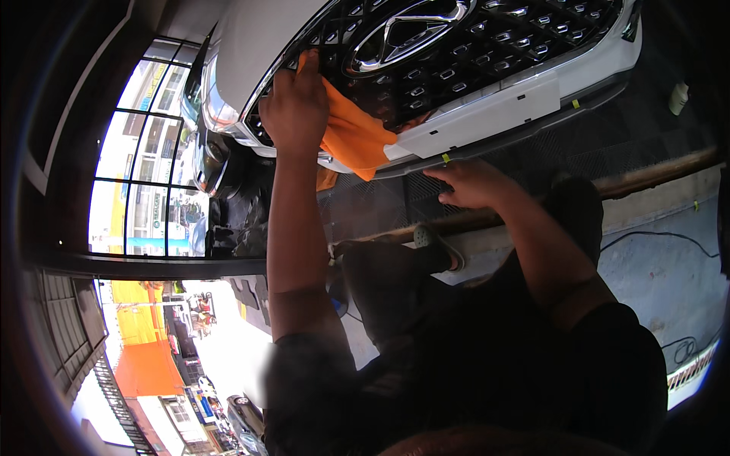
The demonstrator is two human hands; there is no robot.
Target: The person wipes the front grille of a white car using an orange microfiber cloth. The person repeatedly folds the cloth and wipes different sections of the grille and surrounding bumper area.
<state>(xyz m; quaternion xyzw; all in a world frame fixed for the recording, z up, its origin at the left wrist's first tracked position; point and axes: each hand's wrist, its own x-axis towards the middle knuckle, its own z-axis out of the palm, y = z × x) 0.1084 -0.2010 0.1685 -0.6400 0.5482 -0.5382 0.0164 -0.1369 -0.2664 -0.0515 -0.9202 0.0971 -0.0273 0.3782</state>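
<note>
My left hand (295, 106) is closed on an orange cloth (356, 137), pressing it against the left edge of a car's black grille (449, 68). The cloth hangs down from my fingers over the white lower bumper (494, 114). Small chrome pieces dot the grille, and a large chrome emblem (411, 34) sits on it. Below the bumper's lower lip, my right hand (473, 184) holds nothing that I can see. Its index finger is stretched out near a small yellow-green tab (446, 158) on that lip.
Dark ribbed floor mats (395, 190) lie under the car. A pale bottle (678, 99) stands at the far right. Behind my right arm, a black cable (661, 234) runs over the grey floor. Another dark car (213, 163) is by the windows at left.
</note>
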